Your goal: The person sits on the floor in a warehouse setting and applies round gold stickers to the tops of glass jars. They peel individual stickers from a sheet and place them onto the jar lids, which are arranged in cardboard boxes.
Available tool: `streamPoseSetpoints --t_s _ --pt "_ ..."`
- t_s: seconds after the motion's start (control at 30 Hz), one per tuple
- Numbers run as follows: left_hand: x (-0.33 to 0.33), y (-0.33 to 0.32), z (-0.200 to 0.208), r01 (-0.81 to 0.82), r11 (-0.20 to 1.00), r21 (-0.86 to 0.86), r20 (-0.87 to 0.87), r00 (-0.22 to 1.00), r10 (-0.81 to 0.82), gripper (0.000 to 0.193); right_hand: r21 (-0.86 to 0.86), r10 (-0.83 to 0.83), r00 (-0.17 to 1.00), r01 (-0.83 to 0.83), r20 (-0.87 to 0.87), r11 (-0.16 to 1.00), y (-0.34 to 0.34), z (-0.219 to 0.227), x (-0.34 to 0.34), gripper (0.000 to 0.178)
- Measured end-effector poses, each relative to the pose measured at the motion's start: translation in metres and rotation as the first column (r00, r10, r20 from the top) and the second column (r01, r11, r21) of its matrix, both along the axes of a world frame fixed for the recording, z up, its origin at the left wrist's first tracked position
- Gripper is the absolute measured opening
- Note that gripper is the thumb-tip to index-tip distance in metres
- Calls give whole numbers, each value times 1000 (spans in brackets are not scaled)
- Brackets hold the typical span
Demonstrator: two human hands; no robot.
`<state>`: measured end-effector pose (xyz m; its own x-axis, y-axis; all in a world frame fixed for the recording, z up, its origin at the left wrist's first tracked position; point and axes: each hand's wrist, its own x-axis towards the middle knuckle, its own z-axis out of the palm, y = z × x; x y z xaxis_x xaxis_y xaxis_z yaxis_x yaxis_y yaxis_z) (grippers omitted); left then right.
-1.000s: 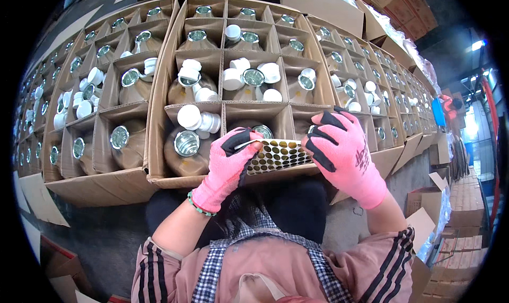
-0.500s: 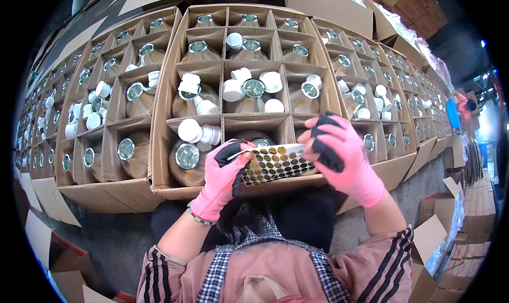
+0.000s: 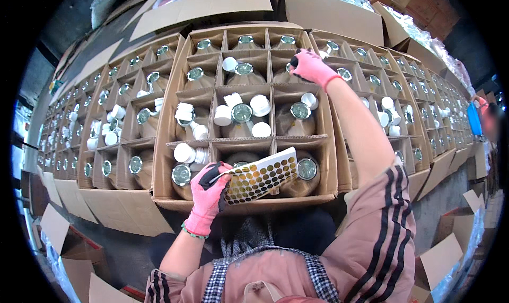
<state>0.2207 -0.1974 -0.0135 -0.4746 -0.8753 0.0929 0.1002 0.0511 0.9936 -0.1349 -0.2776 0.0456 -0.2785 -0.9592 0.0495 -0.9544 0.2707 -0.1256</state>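
Observation:
My left hand (image 3: 205, 197), in a pink glove with dark fingertips, grips the left end of a sheet of round gold stickers (image 3: 264, 176). The sheet tilts over the near edge of a divided cardboard box (image 3: 254, 206). Stretched forward, my right hand (image 3: 314, 68) has its fingers drawn together at the mouth of a jar (image 3: 289, 76) in the box's right column. Whatever those fingertips hold, if anything, is hidden. Clear glass jars with round mouths stand in the compartments, such as the front-right jar (image 3: 307, 169). White caps (image 3: 184, 153) lie beside several of them.
Similar divided boxes of jars adjoin on the left (image 3: 122, 197) and right (image 3: 366, 159). Behind them stand cartons (image 3: 334, 19) with clear plastic inside. Open cartons (image 3: 442, 255) sit at the lower right. Another person (image 3: 485, 114) is at the far right edge.
My right hand has left the sticker sheet and reached forward to a jar in the right column. My left hand keeps the sheet, now tilted with its right end raised.

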Motion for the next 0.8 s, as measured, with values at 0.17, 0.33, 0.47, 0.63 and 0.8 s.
streamPoseSetpoints --t_s 0.17,0.33,0.47,0.63,0.8 --pt "0 5 -1 -37 999 -39 23 999 38 10 288 152 971 -95 -186 953 -32 -28 -2 30" --pt "-2 5 -2 -58 996 -63 48 997 61 11 327 299 861 -166 -411 930 -29 -35 3 33" --pt "-2 5 -5 -64 998 -26 65 996 65 10 256 337 804 -237 -490 937 -31 -40 3 34" --pt "-12 9 1 -83 997 -1 63 995 83 10 -82 177 823 -261 -539 962 -38 -50 -15 22" --pt "-10 8 -1 -152 987 51 111 983 146 10 -706 68 975 106 213 700 20 -29 -25 22"
